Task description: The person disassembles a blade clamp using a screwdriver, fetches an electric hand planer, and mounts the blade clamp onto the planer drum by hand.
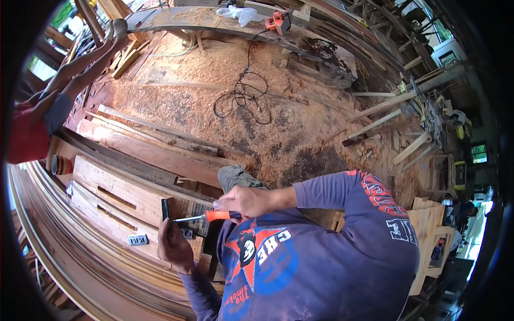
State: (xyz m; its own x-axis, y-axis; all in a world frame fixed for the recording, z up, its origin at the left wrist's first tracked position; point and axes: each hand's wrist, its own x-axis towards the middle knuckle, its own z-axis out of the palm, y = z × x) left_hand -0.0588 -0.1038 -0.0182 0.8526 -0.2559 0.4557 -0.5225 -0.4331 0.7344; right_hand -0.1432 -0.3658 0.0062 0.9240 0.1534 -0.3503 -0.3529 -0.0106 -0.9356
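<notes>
My right hand (245, 202) is closed around the orange handle of a screwdriver (215, 215), in front of my chest. Its metal shaft points left, and the tip meets a short dark rectangular bar (166, 207). Fingers of my left hand (175, 247) pinch the lower end of that bar above the wooden boards. Exactly where tip and bar touch is too small to make out. Just right of my left hand sits a small dark piece with a round mark (187, 234). A small black-and-white box (138, 239) lies on the wood to its left.
Light boards with long slots (115, 198) lie under my hands, beside long stacked planks (107, 262). A striped cup (61, 165) stands at their far left end. Sawdust and a tangled black cord (246, 99) cover the floor, leading to an orange power tool (278, 22). Another person (32, 128) is at left.
</notes>
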